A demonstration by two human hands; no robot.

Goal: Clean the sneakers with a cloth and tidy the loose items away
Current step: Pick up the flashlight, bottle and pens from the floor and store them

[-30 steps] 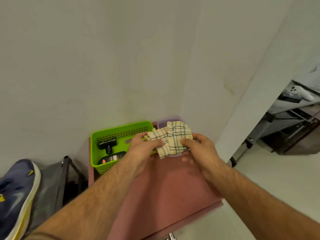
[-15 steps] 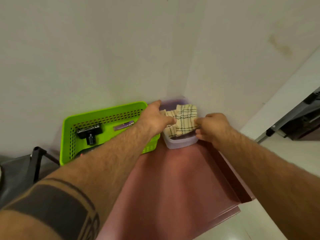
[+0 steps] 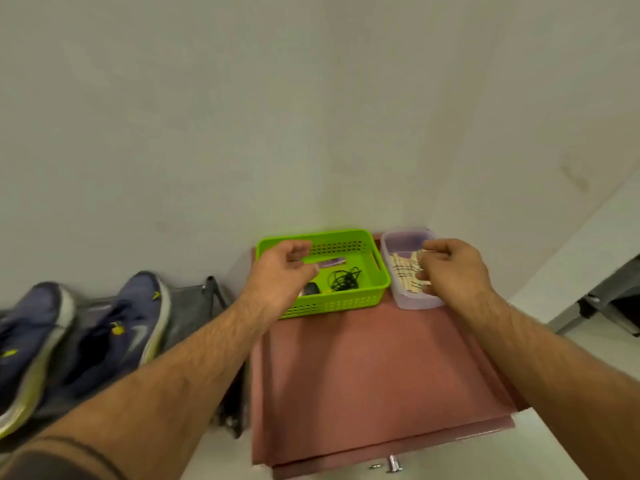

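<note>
The reddish counter (image 3: 374, 368) is standing against the pale wall (image 3: 242, 116), carrying two containers at its far edge. To its left, two blue sneakers (image 3: 114, 327) are lying side by side on a dark rack (image 3: 194, 306). The green basket (image 3: 346, 303) is sitting just beside the clear tub (image 3: 415, 301), which is occupying the far right corner. Inside the basket, a black cord (image 3: 344, 279) is lying coiled near a small purple packet (image 3: 331, 262). The checked cloth (image 3: 403, 271) is resting folded inside the tub. The left hand (image 3: 282, 275) is hovering over the basket, fingers loosely curled and holding nothing. The right hand (image 3: 450, 271) is hovering over the tub with fingers loosely curled; whether they are touching the cloth cannot be determined.
</note>
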